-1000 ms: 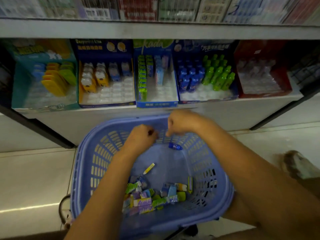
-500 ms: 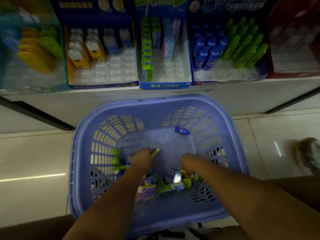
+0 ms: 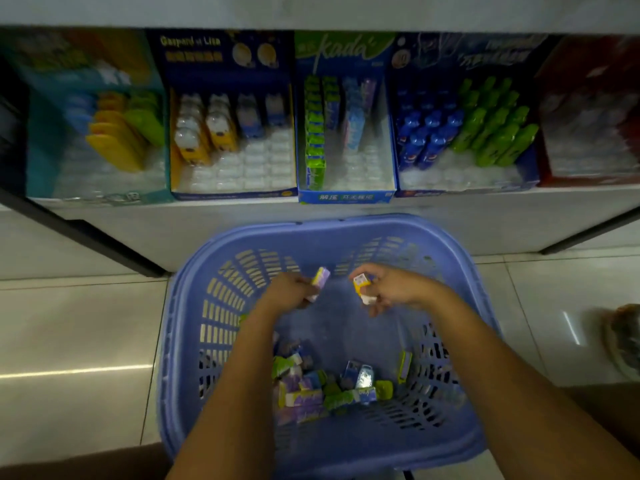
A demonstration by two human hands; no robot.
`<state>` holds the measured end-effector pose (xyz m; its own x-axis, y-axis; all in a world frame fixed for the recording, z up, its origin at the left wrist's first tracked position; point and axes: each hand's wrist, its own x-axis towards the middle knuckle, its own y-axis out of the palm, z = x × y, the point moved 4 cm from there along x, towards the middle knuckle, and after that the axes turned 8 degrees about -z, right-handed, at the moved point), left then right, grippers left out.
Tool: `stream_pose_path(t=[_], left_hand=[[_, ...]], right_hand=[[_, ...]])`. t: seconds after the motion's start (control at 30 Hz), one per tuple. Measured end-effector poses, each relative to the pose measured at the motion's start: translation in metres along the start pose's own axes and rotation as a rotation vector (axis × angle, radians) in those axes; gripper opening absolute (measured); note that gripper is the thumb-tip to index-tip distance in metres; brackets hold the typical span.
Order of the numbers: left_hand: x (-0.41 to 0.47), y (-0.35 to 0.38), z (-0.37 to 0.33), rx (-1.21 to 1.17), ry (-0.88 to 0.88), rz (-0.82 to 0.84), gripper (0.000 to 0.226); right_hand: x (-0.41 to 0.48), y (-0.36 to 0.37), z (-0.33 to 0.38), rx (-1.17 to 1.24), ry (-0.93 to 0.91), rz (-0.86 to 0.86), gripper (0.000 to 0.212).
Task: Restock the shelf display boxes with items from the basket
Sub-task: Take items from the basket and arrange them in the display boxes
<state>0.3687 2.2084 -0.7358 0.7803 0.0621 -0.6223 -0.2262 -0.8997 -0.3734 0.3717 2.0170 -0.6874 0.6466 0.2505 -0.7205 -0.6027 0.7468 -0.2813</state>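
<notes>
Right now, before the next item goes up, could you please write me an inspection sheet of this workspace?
Surface: white shelf carries five display boxes side by side; tiled floor below.
Job's things: blue basket in front of the shelf, loose small packs heaped at its near end; the middle Kada box shows empty slots beside a full green column.
Clutter: blurred brownish thing on the floor at the right edge; cannot tell what.
Grippers: left hand holds a purple pack; right hand holds a yellow-and-white item; both above the basket.
Cables: nothing seen.
Surroundings: upper shelf board overhead; dim light.
</notes>
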Motion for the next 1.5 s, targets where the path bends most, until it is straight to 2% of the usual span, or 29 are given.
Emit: stream_pose_path(t=[0.1, 0.2, 0.33, 0.53, 0.63, 0.73, 0.87, 0.9, 0.93, 1.0, 1.07, 1.1, 1.2, 1.4, 1.5], left_hand=[[-0.023, -0.046, -0.034, -0.109, 0.081, -0.039, 0.023], [-0.056, -0.09, -0.061, -0.292, 0.174, -0.042, 0.017], [-0.085, -0.139, -0.081, -0.475, 0.266, -0.209, 0.014], [-0.095, -0.182, -0.075, -0.599, 0.363, -0.522, 0.02], [-0.092, -0.185, -0.069, -0.716, 0.352, -0.57, 0.016], [-0.09, -0.187, -0.064, -0.795, 0.322, -0.566, 0.01], [-0.085, -0.19, -0.062, -0.859, 0.309, -0.575, 0.013], [-0.083, -0.19, -0.062, -0.866, 0.307, -0.574, 0.014], [-0.081, -0.19, -0.062, -0.877, 0.304, -0.569, 0.014], [-0.077, -0.188, -0.062, -0.894, 0.3, -0.546, 0.009], [-0.075, -0.186, -0.063, -0.891, 0.303, -0.526, 0.008], [-0.074, -0.185, -0.064, -0.891, 0.309, -0.522, 0.004], [-0.077, -0.186, -0.065, -0.89, 0.332, -0.536, 0.017], [-0.081, -0.185, -0.068, -0.808, 0.363, -0.503, 0.008], [-0.081, -0.183, -0.07, -0.788, 0.375, -0.491, 0.008]], right_hand=[[-0.032, -0.005, 0.056, 0.071, -0.2, 0.064, 0.033], [-0.063, -0.004, 0.115, 0.122, -0.409, 0.01, 0.031], [-0.083, -0.005, 0.172, 0.193, -0.6, -0.198, 0.023], [-0.065, -0.009, 0.236, -0.03, -0.738, -0.567, 0.017], [-0.046, -0.005, 0.264, -0.072, -0.72, -0.618, 0.014], [-0.028, -0.002, 0.275, 0.148, -0.579, -0.48, 0.023], [-0.015, -0.004, 0.273, 0.341, -0.537, -0.439, 0.014], [-0.012, -0.005, 0.271, 0.327, -0.536, -0.466, 0.012], [-0.01, -0.006, 0.272, 0.216, -0.549, -0.534, 0.013], [-0.007, -0.008, 0.277, -0.166, -0.588, -0.695, 0.027], [-0.007, -0.006, 0.284, -0.333, -0.632, -0.752, 0.032], [-0.006, -0.004, 0.286, -0.359, -0.652, -0.745, 0.031], [-0.001, 0.006, 0.288, -0.311, -0.703, -0.665, 0.03], [0.011, 0.017, 0.288, -0.465, -0.76, -0.661, 0.034], [0.01, 0.018, 0.289, -0.472, -0.787, -0.679, 0.027]])
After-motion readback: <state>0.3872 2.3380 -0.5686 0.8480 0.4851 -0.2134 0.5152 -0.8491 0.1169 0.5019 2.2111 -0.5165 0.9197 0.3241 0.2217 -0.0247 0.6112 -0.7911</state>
